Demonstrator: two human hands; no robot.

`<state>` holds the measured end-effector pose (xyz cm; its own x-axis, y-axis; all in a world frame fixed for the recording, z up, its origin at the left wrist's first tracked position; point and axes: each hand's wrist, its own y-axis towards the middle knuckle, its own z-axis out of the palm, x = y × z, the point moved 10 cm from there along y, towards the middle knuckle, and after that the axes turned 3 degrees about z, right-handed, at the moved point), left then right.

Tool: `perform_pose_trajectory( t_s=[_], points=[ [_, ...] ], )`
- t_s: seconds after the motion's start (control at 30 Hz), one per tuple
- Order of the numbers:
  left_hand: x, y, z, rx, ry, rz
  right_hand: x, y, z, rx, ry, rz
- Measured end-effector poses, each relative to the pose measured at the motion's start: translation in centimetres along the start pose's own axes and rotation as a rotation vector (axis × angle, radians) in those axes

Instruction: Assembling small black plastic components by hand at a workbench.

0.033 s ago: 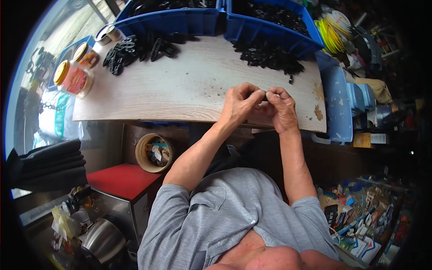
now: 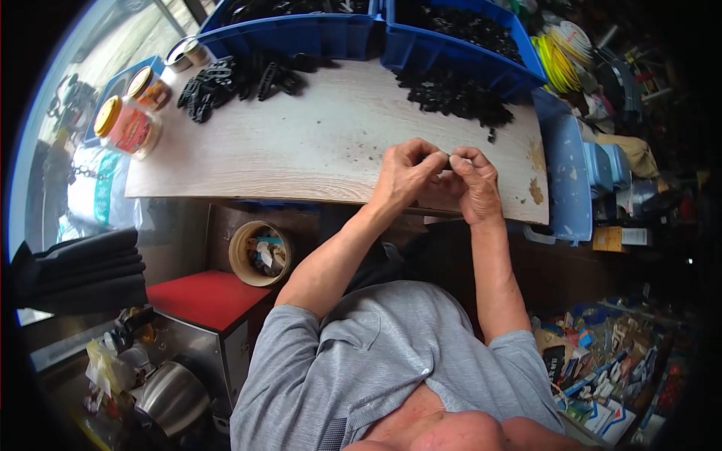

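Observation:
My left hand (image 2: 408, 173) and my right hand (image 2: 478, 185) meet over the near right part of the pale wooden table (image 2: 263, 150). Thumb and fingertips of both are pinched together around a small dark piece (image 2: 449, 162), mostly hidden by the fingers. Its exact kind cannot be made out. Beyond my hands lies a loose heap of small black parts (image 2: 455, 98), with one stray bit closer to me. Farther left, longer black slotted plastic pieces (image 2: 207, 90) are piled on the tabletop.
Two blue bins (image 2: 293, 35) of black parts stand along the far edge. Jars with yellow lids (image 2: 128, 128) and small tins (image 2: 179, 56) sit at the left. Below the table is a waste bucket (image 2: 235, 259); a light-blue container (image 2: 568, 180) adjoins its right side.
The whole view has shifted very slightly. Both hands keep the same pinched pose around the small dark piece.

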<state>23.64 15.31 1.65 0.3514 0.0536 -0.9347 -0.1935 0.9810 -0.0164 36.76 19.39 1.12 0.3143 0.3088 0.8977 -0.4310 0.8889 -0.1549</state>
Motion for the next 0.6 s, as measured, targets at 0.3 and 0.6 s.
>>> perform_pose_trajectory(
  t_s=[0.3, 0.6],
  points=[
    [0.2, -0.8, -1.4, -0.059, -0.142, -0.075, 0.7, -0.3, 1.8, 0.007, -0.361, 0.036],
    [-6.5, -0.3, -8.0, -0.328, 0.528, 0.458, 0.6, -0.8, 1.0, 0.010, -0.158, 0.013]
  ],
)
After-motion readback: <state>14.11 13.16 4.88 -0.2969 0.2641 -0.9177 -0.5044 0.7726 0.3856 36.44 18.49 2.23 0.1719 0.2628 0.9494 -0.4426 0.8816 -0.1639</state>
